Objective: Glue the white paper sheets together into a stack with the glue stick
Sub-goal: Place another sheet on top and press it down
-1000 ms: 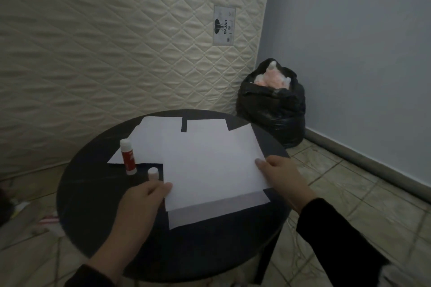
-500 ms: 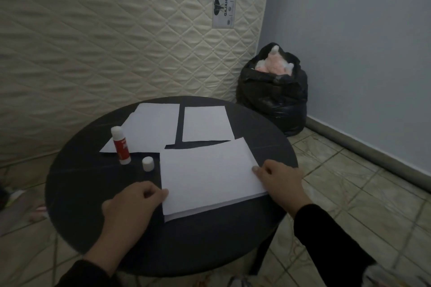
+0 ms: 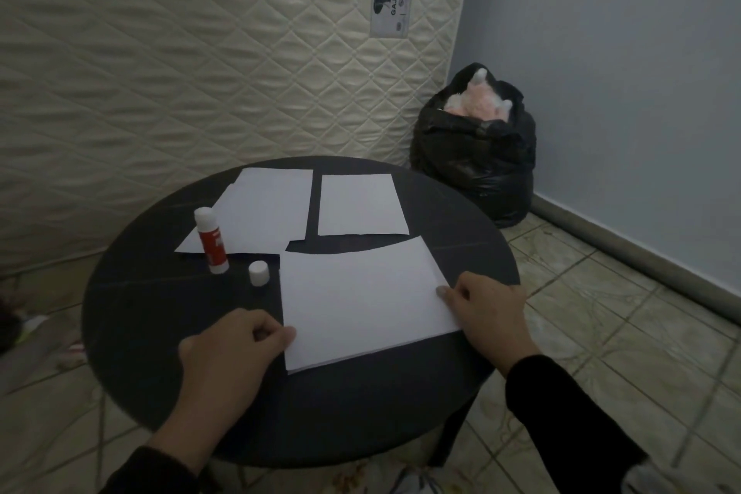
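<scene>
The stack [image 3: 361, 301] lies near on the desk [image 3: 160, 333]. The left hand [image 3: 228, 353] pinches its left edge; the right hand [image 3: 487, 305] holds the right edge — line up corners, then press flat. Glue stick [image 3: 211, 240] stands open, far left.

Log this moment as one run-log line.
left hand: pinches paper stack left edge | right hand: holds right edge | glue stick: upright, uncapped | cap: beside it
</scene>
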